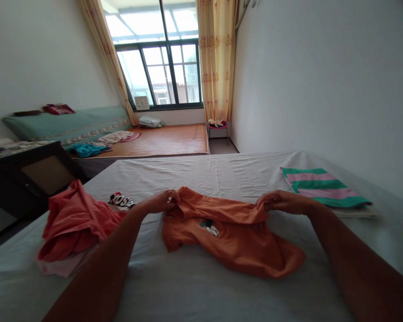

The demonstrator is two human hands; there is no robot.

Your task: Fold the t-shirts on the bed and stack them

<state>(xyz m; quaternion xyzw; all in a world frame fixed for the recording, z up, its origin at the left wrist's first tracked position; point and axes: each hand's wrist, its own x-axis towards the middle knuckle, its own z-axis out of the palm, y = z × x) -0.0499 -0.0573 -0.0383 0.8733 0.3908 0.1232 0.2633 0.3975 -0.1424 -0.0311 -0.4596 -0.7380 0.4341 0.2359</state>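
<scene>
Daylight pours through the dark-framed, multi-pane window at the far wall, washing its upper panes out to glare. The room is evenly bright with soft shadows. Wide-angle distortion bends the picture's edges, and both forearms blur slightly at the bottom corners.

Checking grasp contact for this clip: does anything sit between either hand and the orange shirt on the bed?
Nothing visible does. The left hand and right hand each pinch the far edge of the orange shirt directly. The red clothes pile lies left of it, the striped cloth right, both apart.

Red clothes heaped left; striped cloth (folded) right; clock on windowsill.
</scene>
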